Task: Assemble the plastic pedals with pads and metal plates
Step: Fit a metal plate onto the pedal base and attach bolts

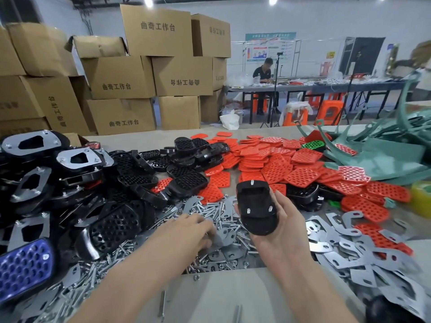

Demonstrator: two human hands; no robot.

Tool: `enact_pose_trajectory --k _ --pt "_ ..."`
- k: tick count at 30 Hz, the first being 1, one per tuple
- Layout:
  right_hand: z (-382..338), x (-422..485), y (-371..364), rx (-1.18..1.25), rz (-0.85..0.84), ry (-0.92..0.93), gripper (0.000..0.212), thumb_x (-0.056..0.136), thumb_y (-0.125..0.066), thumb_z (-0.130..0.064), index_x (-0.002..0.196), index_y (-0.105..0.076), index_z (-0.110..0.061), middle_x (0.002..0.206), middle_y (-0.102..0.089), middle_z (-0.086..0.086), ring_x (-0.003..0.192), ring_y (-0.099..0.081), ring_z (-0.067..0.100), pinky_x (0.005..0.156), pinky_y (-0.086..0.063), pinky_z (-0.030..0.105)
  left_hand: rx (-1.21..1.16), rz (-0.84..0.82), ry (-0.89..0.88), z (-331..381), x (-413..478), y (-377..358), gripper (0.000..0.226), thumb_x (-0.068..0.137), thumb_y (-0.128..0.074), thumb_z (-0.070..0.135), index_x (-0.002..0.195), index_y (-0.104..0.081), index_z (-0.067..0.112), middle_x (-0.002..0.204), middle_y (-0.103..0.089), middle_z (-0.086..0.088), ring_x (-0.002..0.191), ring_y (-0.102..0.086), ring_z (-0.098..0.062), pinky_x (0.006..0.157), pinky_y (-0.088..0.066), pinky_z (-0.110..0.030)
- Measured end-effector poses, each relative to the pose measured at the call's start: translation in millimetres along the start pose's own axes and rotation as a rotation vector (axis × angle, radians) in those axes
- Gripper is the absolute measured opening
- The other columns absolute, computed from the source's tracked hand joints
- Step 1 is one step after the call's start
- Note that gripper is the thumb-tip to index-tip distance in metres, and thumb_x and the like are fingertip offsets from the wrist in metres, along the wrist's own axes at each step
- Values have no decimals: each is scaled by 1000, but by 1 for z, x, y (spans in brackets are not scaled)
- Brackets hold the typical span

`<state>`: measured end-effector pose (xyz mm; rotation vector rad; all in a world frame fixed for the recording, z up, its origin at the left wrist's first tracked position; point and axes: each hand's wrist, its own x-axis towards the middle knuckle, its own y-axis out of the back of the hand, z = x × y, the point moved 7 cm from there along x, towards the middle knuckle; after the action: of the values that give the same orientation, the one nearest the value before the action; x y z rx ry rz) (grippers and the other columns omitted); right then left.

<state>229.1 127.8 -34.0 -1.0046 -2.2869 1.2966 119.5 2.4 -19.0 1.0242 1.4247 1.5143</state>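
Head view — right fingers (281, 206) grip pedal (256, 206), left fingers (205, 226) pinch plate (221, 237)

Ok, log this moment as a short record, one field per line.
right hand: holds a black pedal, underside up
bolt ends: three stick up out of the pedal
left hand: down on the pile of bolts and metal plates; grip blurred, cannot tell
orange pads: heaped behind the held pedal
finished pedals: stacked at far left, metal plates on top
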Motion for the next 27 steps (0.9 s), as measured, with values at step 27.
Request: enact_pose_trajectory --k 27 --pt "14 1 -1 -70 -7 -62 27 87 -64 -34 101 -80 -16 98 -68 11 81 -65 25 78 -50 35 -1582 506 357 -15 -10 11 23 97 -62 18 82 -78 23 69 -65 1 65 -62 -12 64 -55 -24"
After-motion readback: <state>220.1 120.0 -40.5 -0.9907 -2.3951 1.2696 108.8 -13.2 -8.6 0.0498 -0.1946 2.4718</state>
